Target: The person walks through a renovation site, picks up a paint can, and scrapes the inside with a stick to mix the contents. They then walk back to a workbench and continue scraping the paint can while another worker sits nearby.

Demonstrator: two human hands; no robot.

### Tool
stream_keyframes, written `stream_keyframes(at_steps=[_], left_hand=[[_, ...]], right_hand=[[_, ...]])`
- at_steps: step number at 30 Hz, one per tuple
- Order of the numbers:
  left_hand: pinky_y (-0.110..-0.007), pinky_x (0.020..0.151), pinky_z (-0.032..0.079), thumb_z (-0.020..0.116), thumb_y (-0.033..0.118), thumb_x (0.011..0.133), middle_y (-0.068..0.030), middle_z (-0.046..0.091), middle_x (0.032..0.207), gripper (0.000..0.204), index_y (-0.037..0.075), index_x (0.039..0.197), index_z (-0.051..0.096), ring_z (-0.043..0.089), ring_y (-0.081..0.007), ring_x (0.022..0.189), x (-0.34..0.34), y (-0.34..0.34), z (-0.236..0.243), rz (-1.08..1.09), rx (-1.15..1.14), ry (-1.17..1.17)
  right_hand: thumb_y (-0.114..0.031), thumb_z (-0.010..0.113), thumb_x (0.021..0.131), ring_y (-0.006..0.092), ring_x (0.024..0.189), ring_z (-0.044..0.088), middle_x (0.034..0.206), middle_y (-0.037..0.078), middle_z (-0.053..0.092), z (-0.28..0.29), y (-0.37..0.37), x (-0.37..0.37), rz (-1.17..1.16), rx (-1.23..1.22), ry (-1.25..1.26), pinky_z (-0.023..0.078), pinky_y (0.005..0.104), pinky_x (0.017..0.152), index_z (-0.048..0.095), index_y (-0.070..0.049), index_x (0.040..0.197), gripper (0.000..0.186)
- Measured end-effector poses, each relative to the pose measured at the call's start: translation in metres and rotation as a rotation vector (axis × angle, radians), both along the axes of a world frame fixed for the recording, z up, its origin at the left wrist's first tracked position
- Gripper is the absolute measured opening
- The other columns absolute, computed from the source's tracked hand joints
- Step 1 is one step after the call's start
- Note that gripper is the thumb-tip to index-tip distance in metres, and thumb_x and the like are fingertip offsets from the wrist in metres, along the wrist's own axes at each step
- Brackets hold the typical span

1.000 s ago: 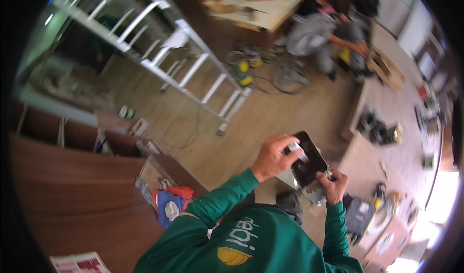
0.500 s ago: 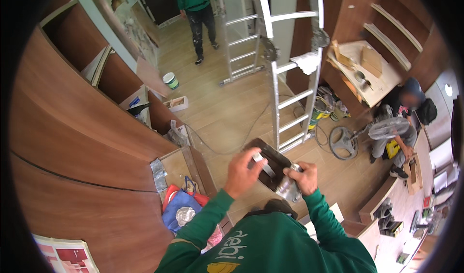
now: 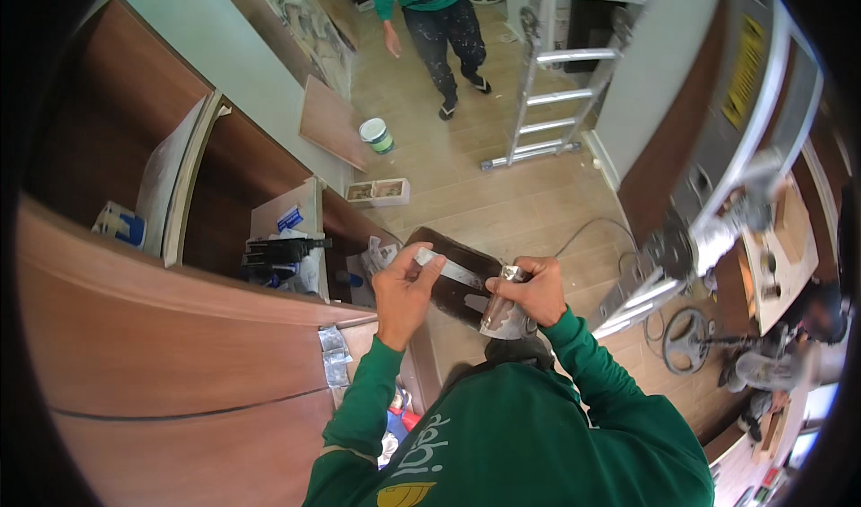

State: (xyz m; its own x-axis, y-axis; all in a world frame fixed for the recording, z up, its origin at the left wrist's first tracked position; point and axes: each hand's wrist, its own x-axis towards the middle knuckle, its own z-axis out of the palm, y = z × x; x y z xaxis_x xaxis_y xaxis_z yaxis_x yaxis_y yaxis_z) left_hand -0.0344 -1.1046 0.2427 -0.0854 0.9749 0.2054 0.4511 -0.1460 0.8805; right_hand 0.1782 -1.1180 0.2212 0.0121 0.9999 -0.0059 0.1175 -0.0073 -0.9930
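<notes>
My left hand (image 3: 404, 283) pinches a pale strip of tape (image 3: 453, 272) against the top of a small dark panel (image 3: 457, 278), fingers closed on it. My right hand (image 3: 529, 290) is wrapped shut around a silvery roll (image 3: 499, 310) just below the panel's right edge. I judge the strip partly laid, with its right end not yet pressed flat. The curved wooden cabinet (image 3: 170, 345) crowds the near left. A ladder (image 3: 552, 67) and another person (image 3: 435, 13) stand far off, leaving open floor (image 3: 502, 202) ahead.
</notes>
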Motion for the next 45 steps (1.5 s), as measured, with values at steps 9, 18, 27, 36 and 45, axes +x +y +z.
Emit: stream_keyframes(at_steps=[9, 18, 27, 36, 45], left_hand=[[-0.041, 0.084, 0.040, 0.064, 0.029, 0.089, -0.0162, 0.053, 0.104, 0.044, 0.010, 0.129, 0.061, 0.051, -0.0315, 0.096, -0.035, 0.240, -0.016, 0.096, 0.174, 0.564], [-0.033, 0.078, 0.048, 0.071, 0.034, 0.086, -0.0147, 0.062, 0.113, 0.060, 0.006, 0.136, 0.054, 0.061, -0.0239, 0.097, -0.050, 0.524, -0.072, -0.357, -0.251, -0.082], [-0.034, 0.066, 0.057, 0.070, 0.047, 0.083, -0.0173, 0.063, 0.115, 0.074, -0.006, 0.130, 0.050, 0.069, -0.0260, 0.080, 0.014, 0.741, -0.060, -0.484, -0.943, -0.354], [-0.037, 0.053, 0.055, 0.057, 0.009, 0.072, -0.0143, 0.065, 0.082, 0.026, -0.006, 0.093, 0.062, 0.065, -0.0257, 0.062, 0.125, 0.934, -0.134, -0.469, -0.926, -0.299], [-0.040, 0.046, 0.055, 0.053, 0.000, 0.068, -0.0133, 0.061, 0.074, 0.022, -0.007, 0.087, 0.061, 0.063, -0.0278, 0.058, 0.214, 1.083, -0.142, -0.601, -0.537, -0.075]], right_hand=[[-0.012, 0.081, 0.069, 0.0033, 0.051, 0.045, 0.052, -0.001, 0.054, -0.005, 0.238, -0.016, 0.026, -0.019, -0.060, 0.036, 0.0246, 0.045, 0.057, -0.001, 0.056, 0.029], [-0.012, 0.081, 0.068, 0.0040, 0.051, 0.044, 0.051, 0.000, 0.052, -0.038, 0.438, -0.019, -0.259, -0.053, -0.054, 0.035, 0.0261, 0.045, 0.054, 0.000, 0.054, 0.033], [-0.016, 0.082, 0.069, 0.0057, 0.052, 0.041, 0.051, 0.002, 0.051, -0.044, 0.618, 0.009, -0.574, -0.020, -0.049, 0.036, 0.0298, 0.046, 0.056, 0.001, 0.058, 0.033], [-0.034, 0.082, 0.072, 0.0161, 0.046, 0.048, 0.049, 0.012, 0.054, -0.066, 0.788, 0.095, -0.536, -0.102, -0.414, 0.042, 0.0349, 0.048, 0.064, 0.004, 0.066, 0.042], [-0.059, 0.071, 0.076, 0.0338, 0.071, 0.067, 0.075, 0.022, 0.067, -0.105, 0.861, 0.196, -0.730, -0.199, -0.586, 0.053, 0.0413, 0.066, 0.069, 0.003, 0.082, 0.062]])
